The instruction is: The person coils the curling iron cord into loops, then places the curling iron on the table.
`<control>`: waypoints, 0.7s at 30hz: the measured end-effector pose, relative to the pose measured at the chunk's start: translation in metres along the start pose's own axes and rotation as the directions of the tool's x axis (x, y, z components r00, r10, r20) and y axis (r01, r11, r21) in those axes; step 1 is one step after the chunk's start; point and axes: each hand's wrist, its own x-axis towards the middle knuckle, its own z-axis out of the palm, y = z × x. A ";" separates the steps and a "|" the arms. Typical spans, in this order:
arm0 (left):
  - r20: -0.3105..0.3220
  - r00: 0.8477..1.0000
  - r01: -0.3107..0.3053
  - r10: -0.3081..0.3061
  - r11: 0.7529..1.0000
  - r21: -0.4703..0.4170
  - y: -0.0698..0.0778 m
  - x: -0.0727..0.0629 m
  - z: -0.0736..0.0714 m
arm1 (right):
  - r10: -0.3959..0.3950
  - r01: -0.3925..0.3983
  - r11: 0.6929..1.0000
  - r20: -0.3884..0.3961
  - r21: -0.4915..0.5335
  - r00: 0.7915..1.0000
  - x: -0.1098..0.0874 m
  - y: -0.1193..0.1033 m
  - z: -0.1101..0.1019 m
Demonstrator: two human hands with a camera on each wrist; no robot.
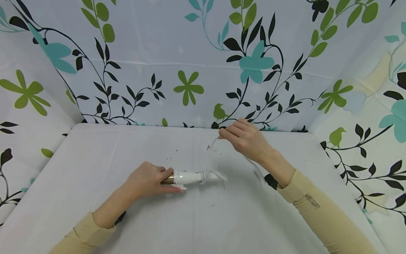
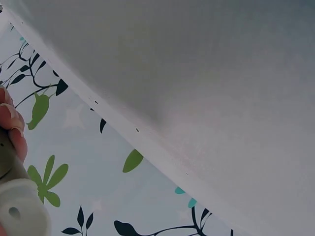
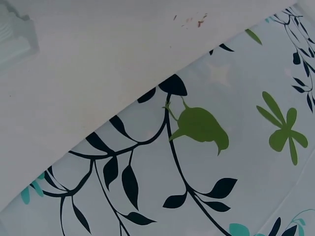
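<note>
My left hand (image 1: pixel 149 180) grips the brownish-gold barrel of a curling iron (image 1: pixel 188 177), held level low over the white table. Its white handle points right, and loops of white cord (image 1: pixel 206 176) are wound round the handle's far part. Above and to the right, my right hand (image 1: pixel 245 138) pinches the cord between thumb and fingers. From there the cord runs down to the wound loops, and more of it trails behind the right wrist. In the left wrist view, fingertips (image 2: pixel 12 123) and part of the iron (image 2: pixel 22 209) show at the left edge.
The white tabletop (image 1: pixel 142 148) has small dark specks near its back edge. A leaf-patterned cloth (image 1: pixel 152 42) rises behind and on both sides. A pale translucent piece (image 3: pixel 17 37) shows at the top left of the right wrist view.
</note>
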 end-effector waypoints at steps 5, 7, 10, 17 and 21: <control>-0.107 0.991 -0.083 0.080 0.996 -0.023 0.004 0.003 0.000 | 0.048 -0.049 0.997 0.029 0.064 0.998 -0.003 -0.003 0.003; -0.140 0.985 -0.101 0.096 0.994 -0.032 0.006 0.005 0.001 | 0.068 -0.072 0.993 0.048 0.088 0.997 -0.004 -0.004 0.004; -0.164 0.981 -0.114 0.104 0.992 -0.052 0.009 0.006 0.000 | 0.093 -0.101 0.988 0.070 0.117 0.993 -0.005 -0.006 0.006; -0.140 0.985 -0.114 0.102 0.991 -0.077 0.014 0.008 -0.002 | 0.124 -0.146 0.973 0.131 0.177 0.984 -0.009 -0.010 0.014; -0.128 0.987 -0.109 0.101 0.992 -0.064 0.018 0.011 -0.004 | 0.139 -0.165 0.967 0.139 0.195 0.980 -0.009 -0.012 0.017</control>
